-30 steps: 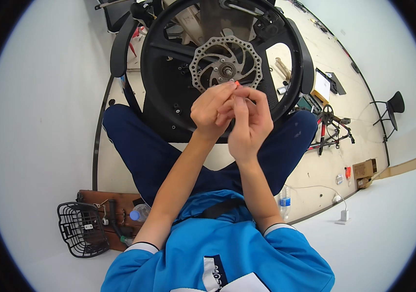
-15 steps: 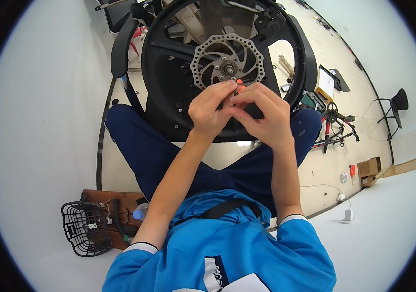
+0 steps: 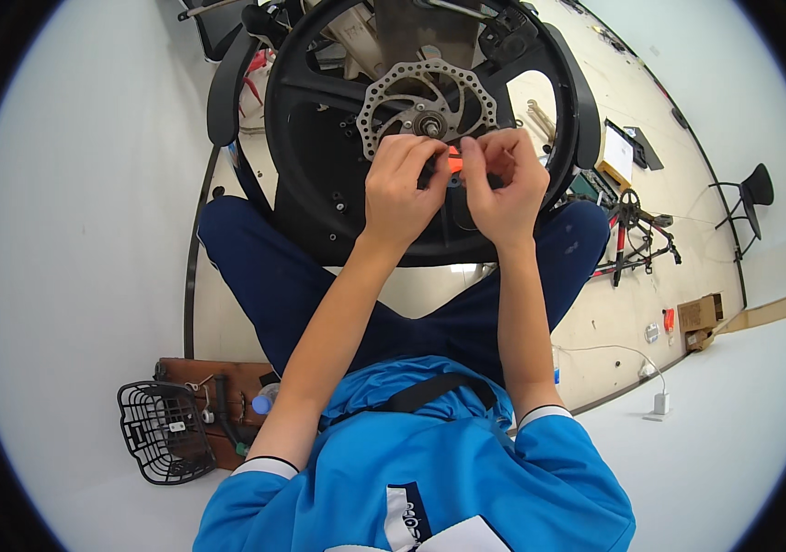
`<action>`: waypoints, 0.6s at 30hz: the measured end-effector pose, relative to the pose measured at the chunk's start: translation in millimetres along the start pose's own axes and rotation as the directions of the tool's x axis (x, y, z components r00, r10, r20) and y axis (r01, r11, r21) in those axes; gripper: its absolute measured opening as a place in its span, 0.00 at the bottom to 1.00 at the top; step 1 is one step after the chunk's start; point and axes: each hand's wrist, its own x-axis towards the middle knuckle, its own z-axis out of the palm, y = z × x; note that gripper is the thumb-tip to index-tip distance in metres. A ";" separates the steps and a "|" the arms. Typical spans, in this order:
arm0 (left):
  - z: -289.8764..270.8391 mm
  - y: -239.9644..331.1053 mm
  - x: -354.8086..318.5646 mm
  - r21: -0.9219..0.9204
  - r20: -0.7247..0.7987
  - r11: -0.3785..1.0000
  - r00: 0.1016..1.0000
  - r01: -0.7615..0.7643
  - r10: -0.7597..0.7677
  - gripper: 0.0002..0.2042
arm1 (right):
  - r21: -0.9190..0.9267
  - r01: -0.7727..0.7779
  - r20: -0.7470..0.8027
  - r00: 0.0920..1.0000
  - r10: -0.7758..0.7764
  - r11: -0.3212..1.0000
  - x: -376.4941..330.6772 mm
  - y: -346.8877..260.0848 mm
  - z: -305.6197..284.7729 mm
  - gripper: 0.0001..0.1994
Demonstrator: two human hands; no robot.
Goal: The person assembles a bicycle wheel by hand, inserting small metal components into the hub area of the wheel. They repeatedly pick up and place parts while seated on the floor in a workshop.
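A silver brake disc [image 3: 376, 106] sits on the hub of a black spoked wheel [image 3: 315, 90], which lies flat across a black armchair between my knees. At the disc's near edge, my left hand [image 3: 402, 184] is closed, thumb and fingers curled together. Beside it my right hand [image 3: 507, 189] is pinched, its fingertips a little apart from the left ones. What either hand holds is too small and hidden to name. Between the fingertips shows a small orange piece [image 3: 454, 160] with a thin dark line across it. Small bolts [image 3: 339, 207] lie loose to the left of my left hand.
Armrests [image 3: 223, 97] flank the wheel. To the right on the floor are a red and black bike frame [image 3: 627, 241], a white-topped box [image 3: 615, 158] and a cardboard box [image 3: 700, 314]. A black wire basket [image 3: 163, 432] stands at lower left, beside a brown board [image 3: 181, 371].
My hands, together at the disc's near edge before, have drawn apart slightly. The right hand has turned more upright, and more of the orange piece shows between them.
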 end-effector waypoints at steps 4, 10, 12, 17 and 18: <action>0.6 -1.8 1.5 0.005 0.000 1.000 1.000 -0.013 0.013 0.10 | 0.078 -0.091 -0.057 0.994 0.096 0.993 11.4 2.3 5.5 0.11; -3.0 0.8 5.6 -0.013 0.009 1.000 1.000 0.002 -0.002 0.10 | 0.141 -0.194 0.071 0.980 0.185 0.971 14.5 11.5 7.1 0.09; -4.4 1.0 6.3 -0.023 0.019 1.000 1.000 0.015 -0.014 0.10 | 0.097 -0.143 0.037 0.989 0.140 0.985 17.6 13.4 8.6 0.09; -4.7 1.5 5.7 0.004 0.044 0.997 0.996 0.082 -0.083 0.10 | -0.101 -0.199 -0.011 0.980 0.199 0.975 28.6 11.1 10.2 0.12; -5.4 1.7 5.7 0.019 0.042 0.997 0.996 0.079 -0.079 0.11 | -0.138 -0.175 -0.018 0.985 0.174 0.975 28.8 10.9 11.5 0.13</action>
